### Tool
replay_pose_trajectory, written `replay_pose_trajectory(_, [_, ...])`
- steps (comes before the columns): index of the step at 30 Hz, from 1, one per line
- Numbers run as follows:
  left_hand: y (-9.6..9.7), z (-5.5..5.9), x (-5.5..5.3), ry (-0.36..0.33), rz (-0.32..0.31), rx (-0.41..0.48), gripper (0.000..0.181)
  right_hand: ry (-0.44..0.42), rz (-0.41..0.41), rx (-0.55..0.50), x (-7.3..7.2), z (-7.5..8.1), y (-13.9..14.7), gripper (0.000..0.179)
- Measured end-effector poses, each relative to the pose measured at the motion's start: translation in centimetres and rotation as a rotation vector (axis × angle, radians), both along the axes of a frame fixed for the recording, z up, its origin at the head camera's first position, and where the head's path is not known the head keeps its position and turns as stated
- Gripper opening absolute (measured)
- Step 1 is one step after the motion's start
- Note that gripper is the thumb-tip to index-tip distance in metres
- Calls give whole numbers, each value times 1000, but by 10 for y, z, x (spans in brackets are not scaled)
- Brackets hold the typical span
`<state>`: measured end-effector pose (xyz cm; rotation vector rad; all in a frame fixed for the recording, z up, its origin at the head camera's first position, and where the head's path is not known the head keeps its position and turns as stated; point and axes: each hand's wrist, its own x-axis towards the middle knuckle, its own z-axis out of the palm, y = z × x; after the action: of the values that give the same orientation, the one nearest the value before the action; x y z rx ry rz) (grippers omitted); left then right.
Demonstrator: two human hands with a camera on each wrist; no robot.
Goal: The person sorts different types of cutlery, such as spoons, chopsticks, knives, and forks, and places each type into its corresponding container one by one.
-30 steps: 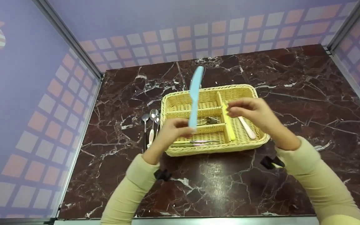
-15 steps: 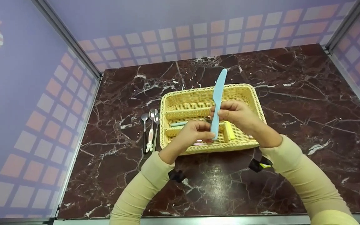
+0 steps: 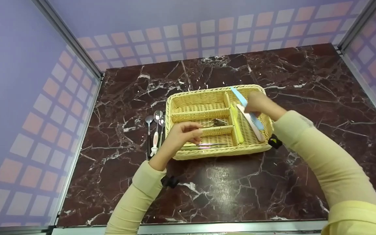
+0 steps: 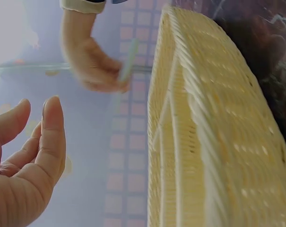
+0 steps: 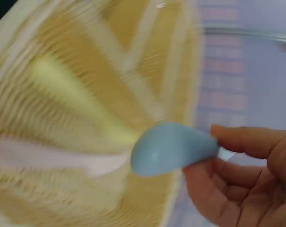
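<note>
My right hand (image 3: pixel 259 102) pinches a light blue table knife (image 5: pixel 173 147) between thumb and fingers, over the right compartment of a yellow woven cutlery basket (image 3: pixel 220 154). In the head view the knife slants across that compartment, its tip near the back rim. Below it lie a pale pink knife (image 3: pixel 251 124) and a yellow knife (image 3: pixel 237 127), the yellow one along the divider. My left hand (image 3: pixel 184 135) hovers over the basket's left part, thumb and fingers apart with nothing between them, as the left wrist view (image 4: pixel 27 156) also shows.
Several spoons (image 3: pixel 155 130) lie on the dark marble tabletop (image 3: pixel 126 182) left of the basket. Small metal cutlery (image 3: pixel 220 122) sits in the middle compartment, and slim green-handled pieces (image 3: pixel 204 146) in the front one. Purple panels (image 3: pixel 162 19) wall the back and sides.
The blue knife passed from my left hand to my right, which carried it rightward and lowered it toward the right compartment. My left hand let go and drew back left.
</note>
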<state>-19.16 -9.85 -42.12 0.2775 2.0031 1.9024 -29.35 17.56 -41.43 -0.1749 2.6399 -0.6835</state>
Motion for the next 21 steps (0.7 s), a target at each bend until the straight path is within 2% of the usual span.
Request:
replay_pose_trajectory(2, [-4,-3,0,-1,10,-9,28,15,76,209,-6,-15,-1,13])
replay_pose_trajectory(4, [-7,-5,1,-1,18,-15,28,49,106,329,-8,-25,-2,9])
replay_pose_trajectory(8, [-13,-7,2,-1,34,-27,29,118,75,369,-5,-36,-1,15])
replay_pose_trajectory(9, [-14,-7,3,-4,37,-27,29,131,68,361,-9,-46,3,19])
replay_pose_trajectory(11, [-17,-7,3,-7,39,-35,30,185,110,371,-30,-88,19,24])
replay_pose_trajectory(13, [-20,-7,4,-14,37,-37,30,234,203,415,-61,-143,41,20])
replay_pose_trajectory(14, [-21,-7,4,-19,38,-36,30,229,245,443,-78,-173,53,21])
replay_pose_trajectory(15, [-21,-7,4,-24,37,-33,30,263,285,462,-96,-205,65,18])
replay_pose_trajectory(16, [-22,-7,5,-28,38,-31,30,299,338,483,-110,-229,74,16])
replay_pose_trajectory(18, [-24,-8,4,-39,40,-17,30,327,416,516,-124,-252,84,10])
replay_pose_trajectory(19, [-24,-8,4,-42,43,-15,31,341,442,535,-129,-258,86,8])
replay_pose_trajectory(20, [-25,-8,4,-44,43,-14,32,326,448,552,-131,-260,87,5])
replay_pose_trajectory(21, [-26,-8,4,-43,44,-12,32,352,463,564,-131,-260,86,4])
